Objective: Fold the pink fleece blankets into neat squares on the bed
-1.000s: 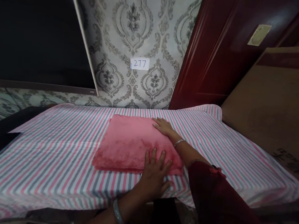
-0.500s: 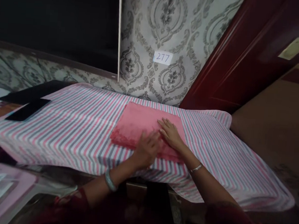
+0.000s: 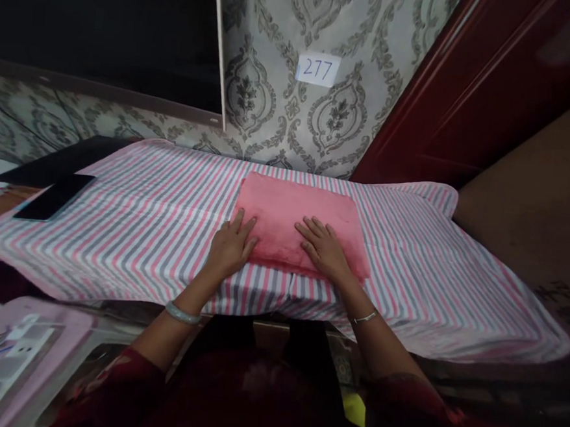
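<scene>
A folded pink towel (image 3: 290,207) lies on a table covered with a pink, grey and white striped cloth (image 3: 133,222). My left hand (image 3: 231,245) rests flat at the towel's near left corner, fingers spread, partly on the striped cloth. My right hand (image 3: 324,249) lies flat on the towel's near right part, fingers stretched out. Neither hand holds anything. Each wrist wears a bangle.
A patterned wall with a white label reading 277 (image 3: 317,69) stands behind the table. A dark screen (image 3: 103,25) hangs at the upper left. A dark red door (image 3: 469,90) is at the right. Flat black objects (image 3: 54,194) lie at the table's left end.
My left hand slid from the towel's near right edge leftward to its near left corner. My right hand came from the far right edge to the near right part. The view shifted.
</scene>
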A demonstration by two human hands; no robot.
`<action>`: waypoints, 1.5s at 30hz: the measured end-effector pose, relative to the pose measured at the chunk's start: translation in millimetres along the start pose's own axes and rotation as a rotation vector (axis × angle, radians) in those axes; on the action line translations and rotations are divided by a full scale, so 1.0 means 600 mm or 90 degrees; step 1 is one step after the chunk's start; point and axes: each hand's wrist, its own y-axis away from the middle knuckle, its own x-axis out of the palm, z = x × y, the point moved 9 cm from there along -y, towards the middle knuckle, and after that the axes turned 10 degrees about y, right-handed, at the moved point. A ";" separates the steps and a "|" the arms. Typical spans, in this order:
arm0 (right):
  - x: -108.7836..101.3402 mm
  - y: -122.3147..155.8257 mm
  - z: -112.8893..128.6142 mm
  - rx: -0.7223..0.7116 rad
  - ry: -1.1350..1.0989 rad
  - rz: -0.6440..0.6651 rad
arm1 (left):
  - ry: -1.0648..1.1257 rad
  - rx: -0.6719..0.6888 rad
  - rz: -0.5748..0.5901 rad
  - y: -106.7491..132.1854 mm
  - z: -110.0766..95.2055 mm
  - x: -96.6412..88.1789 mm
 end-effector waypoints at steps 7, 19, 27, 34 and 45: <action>-0.017 0.111 -0.039 0.055 0.038 -0.088 | 0.038 0.020 -0.054 0.004 -0.008 -0.025; 0.000 0.246 -0.128 0.181 -0.018 -0.176 | 0.222 -0.095 -0.150 0.008 0.040 -0.046; 0.003 0.224 -0.123 0.251 -0.026 -0.170 | 0.228 -0.139 -0.148 0.007 0.052 -0.044; 0.000 0.223 -0.120 0.278 -0.024 -0.177 | 0.213 -0.142 -0.142 0.005 0.056 -0.041; -0.008 0.224 -0.139 0.318 -0.260 -0.335 | 0.067 0.077 -0.184 0.012 -0.073 -0.077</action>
